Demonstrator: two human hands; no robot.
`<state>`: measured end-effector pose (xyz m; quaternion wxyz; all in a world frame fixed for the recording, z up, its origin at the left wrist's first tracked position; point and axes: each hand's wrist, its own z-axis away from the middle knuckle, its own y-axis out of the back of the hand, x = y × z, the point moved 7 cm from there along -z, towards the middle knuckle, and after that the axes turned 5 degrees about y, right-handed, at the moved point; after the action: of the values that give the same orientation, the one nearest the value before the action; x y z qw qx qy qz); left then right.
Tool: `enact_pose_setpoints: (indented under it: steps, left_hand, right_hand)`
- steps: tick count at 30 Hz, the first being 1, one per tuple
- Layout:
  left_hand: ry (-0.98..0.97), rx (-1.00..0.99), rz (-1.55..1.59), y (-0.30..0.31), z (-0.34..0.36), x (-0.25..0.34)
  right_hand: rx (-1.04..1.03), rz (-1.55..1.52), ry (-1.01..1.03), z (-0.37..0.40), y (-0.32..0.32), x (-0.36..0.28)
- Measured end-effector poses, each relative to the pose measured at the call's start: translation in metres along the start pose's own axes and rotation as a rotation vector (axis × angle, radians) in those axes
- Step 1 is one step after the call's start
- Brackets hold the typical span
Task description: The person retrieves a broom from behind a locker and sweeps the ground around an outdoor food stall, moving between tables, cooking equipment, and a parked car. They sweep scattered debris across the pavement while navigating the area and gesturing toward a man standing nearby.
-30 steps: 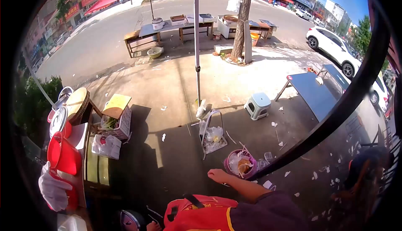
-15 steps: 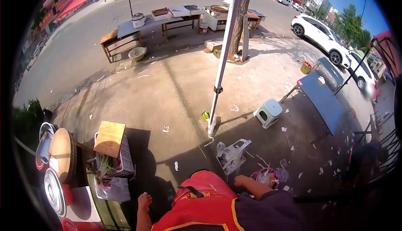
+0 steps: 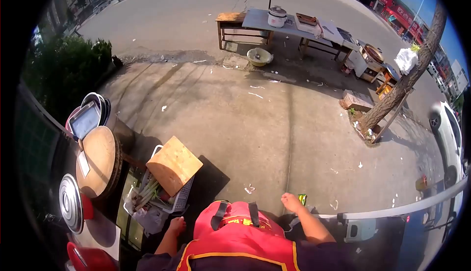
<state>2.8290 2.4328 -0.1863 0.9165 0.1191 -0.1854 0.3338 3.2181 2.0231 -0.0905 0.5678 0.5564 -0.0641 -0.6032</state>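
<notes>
My left hand (image 3: 176,226) hangs at my side, its fingers loosely curled and slightly apart, with nothing visible in them. Nearest to it is a white plastic basket (image 3: 182,198) holding green onions (image 3: 148,192), with a wooden board (image 3: 175,165) resting across its top. A clear plastic bag (image 3: 149,220) lies by the basket's near side. My right hand (image 3: 292,202) swings in front of me, fingers folded in and no object showing. Close beside it, a green and yellow packet (image 3: 302,199) lies on the ground. A red apron (image 3: 240,236) covers my front.
At left stand a round wooden board (image 3: 98,160), a metal lid (image 3: 70,202) and a red container (image 3: 91,257). A pale pole (image 3: 402,208) crosses the lower right, over a stool (image 3: 360,230). Farther off are a long table (image 3: 257,20), a basin (image 3: 259,56) and a tree trunk (image 3: 417,74).
The view has swung left, bringing the basket nearer and moving the roadside table rightward in the picture. My right hand has come forward. The pole now slants across the lower right.
</notes>
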Motion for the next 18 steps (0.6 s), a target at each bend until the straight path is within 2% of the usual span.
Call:
enact_pose_setpoints:
  steps: [2, 3, 6, 8, 9, 10, 11, 12, 13, 14, 15, 16, 18]
  left_hand:
    - [-0.002, 0.11, 0.141, 0.003, -0.006, 0.032]
    - [0.068, 0.178, 0.137, 0.006, -0.028, 0.037]
    - [0.265, 0.041, 0.076, 0.004, -0.149, 0.025]
    - [0.248, 0.111, -0.288, -0.005, -0.209, 0.072]
    - [0.029, 0.161, -0.582, -0.012, -0.215, 0.141]
    - [0.048, 0.185, -0.477, -0.018, -0.221, 0.2]
    - [0.062, 0.199, -0.283, -0.024, -0.221, 0.258]
    - [-0.128, 0.271, -0.147, -0.024, -0.247, 0.309]
    - [-0.098, 0.212, 0.004, -0.03, -0.241, 0.369]
    - [-0.19, 0.183, 0.026, -0.032, -0.253, 0.422]
    - [-0.319, 0.252, -0.066, -0.031, -0.245, 0.483]
    - [-0.32, 0.197, -0.131, -0.032, -0.231, 0.541]
    - [-0.51, 0.165, -0.029, -0.033, -0.244, 0.621]
  right_hand:
    - [-0.045, 0.009, -0.003, -0.075, 0.032, -0.04]
    - [-0.073, 0.009, -0.003, -0.115, 0.041, -0.05]
    - [0.015, 0.081, 0.07, -0.225, 0.054, -0.065]
    - [0.019, 0.059, 0.066, -0.285, 0.052, -0.07]
    - [0.012, -0.035, 0.063, -0.309, 0.046, -0.064]
    - [-0.046, -0.121, -0.106, -0.342, 0.021, -0.004]
    - [-0.114, -0.057, -0.174, -0.374, 0.024, 0.006]
    - [-0.179, 0.024, -0.182, -0.409, 0.03, -0.014]
    - [-0.227, 0.084, -0.213, -0.44, 0.033, -0.029]
    - [-0.266, 0.132, -0.201, -0.481, 0.038, -0.049]
    - [-0.289, 0.166, -0.171, -0.525, 0.044, -0.078]
    - [-0.312, 0.193, -0.13, -0.571, 0.047, -0.108]
    - [-0.349, 0.242, -0.029, -0.663, 0.051, -0.173]
